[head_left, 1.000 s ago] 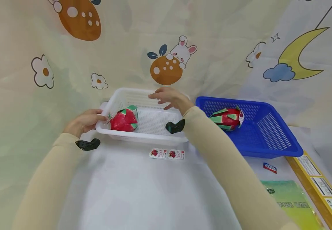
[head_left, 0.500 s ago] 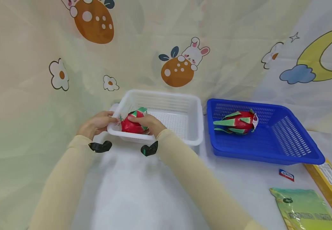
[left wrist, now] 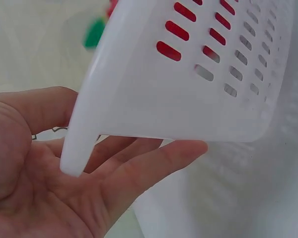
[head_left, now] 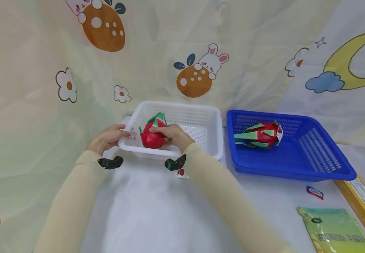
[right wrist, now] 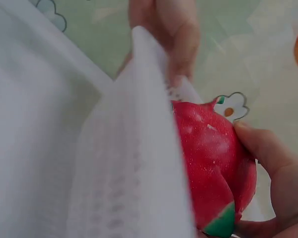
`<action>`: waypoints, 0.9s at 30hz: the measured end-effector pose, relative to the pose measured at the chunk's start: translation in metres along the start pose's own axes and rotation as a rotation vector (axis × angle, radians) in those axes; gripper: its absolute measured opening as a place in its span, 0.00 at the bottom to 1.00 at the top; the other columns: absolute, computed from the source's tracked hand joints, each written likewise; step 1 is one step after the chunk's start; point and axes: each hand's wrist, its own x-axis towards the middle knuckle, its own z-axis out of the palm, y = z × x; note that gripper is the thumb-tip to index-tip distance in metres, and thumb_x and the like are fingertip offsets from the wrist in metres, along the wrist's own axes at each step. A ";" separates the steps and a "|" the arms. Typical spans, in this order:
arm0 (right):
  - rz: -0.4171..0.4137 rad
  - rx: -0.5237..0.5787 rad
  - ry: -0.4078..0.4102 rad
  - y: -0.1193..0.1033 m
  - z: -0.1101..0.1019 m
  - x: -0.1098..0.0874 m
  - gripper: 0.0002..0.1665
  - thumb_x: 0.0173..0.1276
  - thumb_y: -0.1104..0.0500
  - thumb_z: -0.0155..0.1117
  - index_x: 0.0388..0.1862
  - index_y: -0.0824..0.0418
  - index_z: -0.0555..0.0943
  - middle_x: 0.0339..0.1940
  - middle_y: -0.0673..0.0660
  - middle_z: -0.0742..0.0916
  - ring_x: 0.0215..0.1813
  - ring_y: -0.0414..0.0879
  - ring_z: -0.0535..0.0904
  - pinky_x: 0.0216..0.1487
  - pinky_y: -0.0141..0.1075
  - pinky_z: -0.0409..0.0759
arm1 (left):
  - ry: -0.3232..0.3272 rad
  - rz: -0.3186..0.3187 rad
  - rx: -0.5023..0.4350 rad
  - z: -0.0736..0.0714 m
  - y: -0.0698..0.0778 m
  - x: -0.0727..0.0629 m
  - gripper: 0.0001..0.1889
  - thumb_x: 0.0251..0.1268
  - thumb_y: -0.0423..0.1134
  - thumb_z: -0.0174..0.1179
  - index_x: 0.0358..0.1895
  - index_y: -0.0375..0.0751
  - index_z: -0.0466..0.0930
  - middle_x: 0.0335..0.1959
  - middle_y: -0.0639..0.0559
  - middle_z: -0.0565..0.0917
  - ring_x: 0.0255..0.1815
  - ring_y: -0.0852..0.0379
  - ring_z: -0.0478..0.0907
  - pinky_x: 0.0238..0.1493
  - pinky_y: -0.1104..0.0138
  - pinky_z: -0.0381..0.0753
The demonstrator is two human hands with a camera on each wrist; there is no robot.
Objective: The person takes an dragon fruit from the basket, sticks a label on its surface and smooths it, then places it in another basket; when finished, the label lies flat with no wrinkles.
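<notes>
My right hand (head_left: 175, 135) grips a red dragon fruit (head_left: 152, 137) with green scale tips, thumb on its upper side, within the left part of a white plastic basket (head_left: 215, 154). In the right wrist view the fruit (right wrist: 213, 158) sits between thumb and fingers, partly behind the basket wall. My left hand (head_left: 108, 138) holds the basket's left rim; the left wrist view has the thumb on one side and fingers under the basket (left wrist: 139, 99). A second dragon fruit (head_left: 261, 135), with a pale label at one end, lies in the blue basket (head_left: 291, 172) to the right.
A sticker (head_left: 181, 173) lies in front of the white basket, partly behind the right wrist. At the right are a small red-and-blue label (head_left: 315, 192), a green-yellow packet (head_left: 335, 228) and a yellow box (head_left: 360, 203). A printed cloth (head_left: 151, 70) hangs behind the baskets.
My right hand came from the basket's far side down to the dragon fruit, took hold, and has shifted it slightly right and up. The left hand stays at the rim. The head view also shifted.
</notes>
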 end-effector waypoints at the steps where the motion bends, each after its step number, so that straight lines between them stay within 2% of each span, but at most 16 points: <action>1: -0.029 -0.030 -0.016 -0.005 -0.010 -0.004 0.46 0.54 0.48 0.76 0.67 0.59 0.65 0.62 0.58 0.76 0.64 0.54 0.71 0.48 0.47 0.85 | -0.001 0.001 0.006 0.000 0.000 0.000 0.32 0.72 0.39 0.52 0.75 0.38 0.52 0.69 0.36 0.64 0.61 0.40 0.70 0.59 0.50 0.77; 4: -0.132 -0.139 -0.109 -0.022 -0.045 -0.025 0.45 0.57 0.49 0.74 0.70 0.55 0.64 0.63 0.57 0.75 0.65 0.54 0.71 0.46 0.46 0.85 | -0.006 0.002 0.026 -0.002 -0.003 0.000 0.33 0.72 0.40 0.52 0.75 0.37 0.51 0.69 0.37 0.64 0.60 0.41 0.71 0.59 0.51 0.78; 8: -0.237 -0.320 -0.274 -0.035 -0.094 -0.071 0.44 0.59 0.52 0.72 0.72 0.49 0.62 0.64 0.55 0.74 0.65 0.53 0.71 0.46 0.47 0.85 | -0.011 -0.002 0.074 -0.011 -0.006 -0.005 0.34 0.73 0.42 0.52 0.76 0.37 0.49 0.69 0.37 0.64 0.58 0.43 0.73 0.57 0.55 0.80; 11: -0.248 -0.458 -0.400 -0.027 -0.123 -0.110 0.47 0.56 0.53 0.73 0.73 0.46 0.62 0.64 0.54 0.73 0.66 0.53 0.70 0.48 0.48 0.85 | -0.011 0.005 0.111 -0.019 -0.008 -0.008 0.34 0.74 0.43 0.51 0.76 0.37 0.48 0.69 0.37 0.63 0.57 0.44 0.73 0.55 0.58 0.82; 13: -0.231 -0.531 -0.480 -0.013 -0.135 -0.132 0.49 0.53 0.54 0.76 0.73 0.47 0.63 0.64 0.53 0.74 0.67 0.53 0.69 0.49 0.48 0.84 | -0.013 0.017 0.127 -0.024 -0.008 -0.011 0.35 0.74 0.44 0.51 0.76 0.36 0.47 0.69 0.36 0.63 0.56 0.44 0.73 0.52 0.61 0.82; 17: -0.180 -0.682 -0.633 0.033 -0.143 -0.162 0.51 0.50 0.53 0.78 0.72 0.45 0.65 0.63 0.49 0.75 0.66 0.51 0.69 0.50 0.43 0.84 | -0.011 0.013 0.143 -0.029 -0.007 -0.013 0.35 0.74 0.44 0.50 0.76 0.34 0.47 0.68 0.35 0.63 0.55 0.45 0.74 0.50 0.63 0.83; 22: -0.129 -0.802 -0.801 0.085 -0.138 -0.175 0.48 0.48 0.54 0.78 0.69 0.41 0.69 0.58 0.41 0.79 0.62 0.41 0.71 0.48 0.34 0.83 | 0.000 0.001 0.154 -0.028 -0.006 -0.011 0.35 0.74 0.45 0.51 0.76 0.35 0.48 0.67 0.36 0.64 0.52 0.48 0.76 0.49 0.64 0.83; 27: -0.188 -0.907 -0.853 0.105 -0.132 -0.181 0.49 0.46 0.55 0.79 0.70 0.44 0.69 0.56 0.38 0.80 0.57 0.31 0.72 0.45 0.28 0.82 | 0.009 0.009 0.131 -0.018 -0.003 -0.006 0.35 0.74 0.46 0.51 0.76 0.35 0.49 0.66 0.36 0.65 0.51 0.48 0.75 0.47 0.64 0.83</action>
